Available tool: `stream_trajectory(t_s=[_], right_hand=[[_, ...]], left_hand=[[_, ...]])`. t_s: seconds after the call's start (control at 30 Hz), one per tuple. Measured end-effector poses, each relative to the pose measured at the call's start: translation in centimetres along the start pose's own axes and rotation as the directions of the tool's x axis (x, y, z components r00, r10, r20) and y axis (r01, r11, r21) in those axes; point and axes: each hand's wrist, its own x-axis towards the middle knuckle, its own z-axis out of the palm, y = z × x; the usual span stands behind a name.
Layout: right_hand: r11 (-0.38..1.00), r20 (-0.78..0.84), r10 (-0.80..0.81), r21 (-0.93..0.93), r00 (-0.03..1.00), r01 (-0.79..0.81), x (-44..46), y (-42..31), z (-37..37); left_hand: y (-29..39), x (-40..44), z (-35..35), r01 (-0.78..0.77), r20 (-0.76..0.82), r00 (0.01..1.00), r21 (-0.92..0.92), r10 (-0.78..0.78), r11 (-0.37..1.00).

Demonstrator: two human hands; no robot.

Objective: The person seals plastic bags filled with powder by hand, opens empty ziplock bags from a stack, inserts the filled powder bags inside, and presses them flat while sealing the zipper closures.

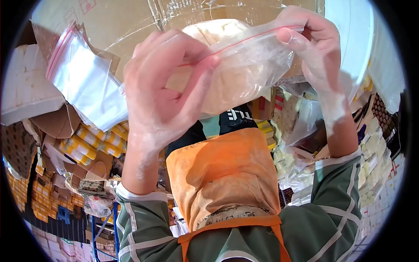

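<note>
A clear zip-lock bag (257,56) with a red seal line is stretched between my two hands, its mouth edge running up to the right. My left hand (168,83) pinches the left end of the seal between thumb and fingers. At the other end, my right hand (312,43) grips the corner with thumb and bent finger. Pale whitish material shows in or behind the bag; I cannot tell which. Left of my left hand lies a stack of similar zip-lock bags (85,78) with red seal lines. Whitish powder coats my hands and wrists.
Brown cardboard (126,26) forms the surface behind the bag. A white round container (351,39) stands at the right and a white foam box (28,83) at the left. Yellow packages (80,146) sit lower left. My orange apron (222,170) hangs below.
</note>
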Motion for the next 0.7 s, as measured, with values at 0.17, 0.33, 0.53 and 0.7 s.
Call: stream_trajectory(t_s=[0.17,0.33,0.53,0.7], right_hand=[[0.993,0.098,-0.038,0.118,0.994,0.026,-0.1,1.1,-1.3],[0.985,-0.004,0.056,0.162,0.998,-0.055,-0.6,1.3,-1.0],[0.955,-0.012,0.040,0.296,0.999,-0.035,-0.7,1.4,-1.8],[0.983,-0.172,-0.035,0.171,0.985,0.065,-0.5,2.1,-4.5]], left_hand=[[-0.6,-1.8,-2.2,-0.006,-0.044,0.999,0.221,0.016,0.975],[-1.3,-4.4,-4.6,0.039,-0.059,0.998,0.357,-0.019,0.933],[-1.8,-6.5,-7.4,0.028,-0.099,0.995,0.462,0.020,0.886],[-2.9,-8.0,-9.0,0.170,-0.184,0.978,0.407,-0.102,0.898]])
